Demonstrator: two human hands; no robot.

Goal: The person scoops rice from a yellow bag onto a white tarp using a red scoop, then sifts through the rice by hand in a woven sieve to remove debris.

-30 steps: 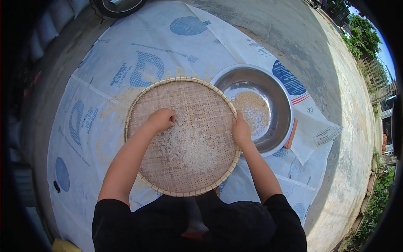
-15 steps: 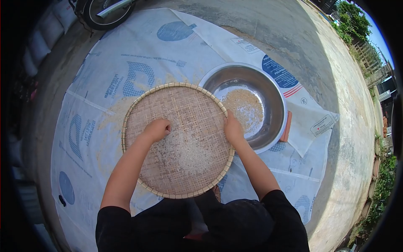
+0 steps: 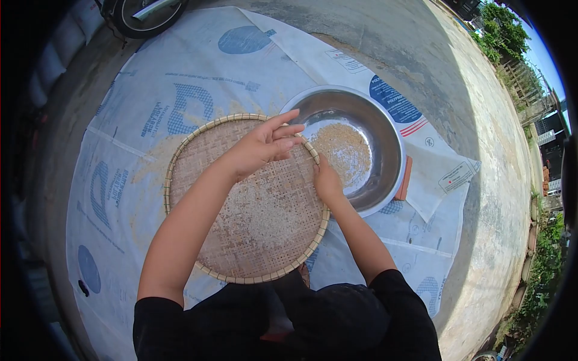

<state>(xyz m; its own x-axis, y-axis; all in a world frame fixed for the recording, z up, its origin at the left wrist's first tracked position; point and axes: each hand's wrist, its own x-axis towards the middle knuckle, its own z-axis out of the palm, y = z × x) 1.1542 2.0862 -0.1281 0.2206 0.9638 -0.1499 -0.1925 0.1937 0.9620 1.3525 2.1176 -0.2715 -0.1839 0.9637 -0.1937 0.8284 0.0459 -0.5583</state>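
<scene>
A round woven bamboo winnowing tray [image 3: 211, 246] lies in front of me, with pale rice grains [image 3: 259, 210] spread over its middle and lower part. My right hand [image 3: 329, 180] grips its rim on the right side; the fingers underneath are hidden. Above the tray's upper right, my left hand [image 3: 265, 144] is raised with its fingers apart, pointing toward the metal basin. Nothing shows in it. The wide metal basin [image 3: 394, 162] stands just beyond the tray's right rim and holds a layer of tan grain or husks [image 3: 340, 150].
A white and blue printed sheet [image 3: 144, 234] covers the ground, with tan bits scattered left of the tray. A reddish brick [image 3: 404, 178] sits by the basin's right side. A vehicle wheel [image 3: 147, 18] stands at the top left, near several white sacks [image 3: 66, 45].
My left hand has moved from over the tray's middle up and right toward the basin, and its curled fingers have opened. My right hand stays on the rim.
</scene>
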